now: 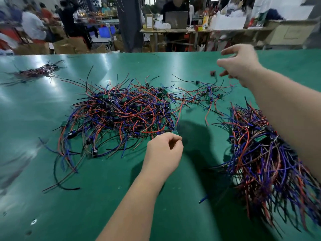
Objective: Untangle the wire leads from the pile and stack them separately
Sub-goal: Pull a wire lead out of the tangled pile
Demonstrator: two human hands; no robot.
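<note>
Wire pile [119, 110] just beyond left hand [164, 151], lead [175, 132] perhaps in pinch

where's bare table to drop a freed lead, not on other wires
Bare table lies along the near edge, left of the left hand, and at far left between the small bundle and the big pile. Crowded: stray wires bridge the pile and the right stack at the far side.

The left hand [163, 150] pinched a wire lead [175, 132] (fingers curled) at the near edge of the pile [121, 112]; the right hand [241, 66], blurred, seemingly spread, hovered beyond its far right.
</note>
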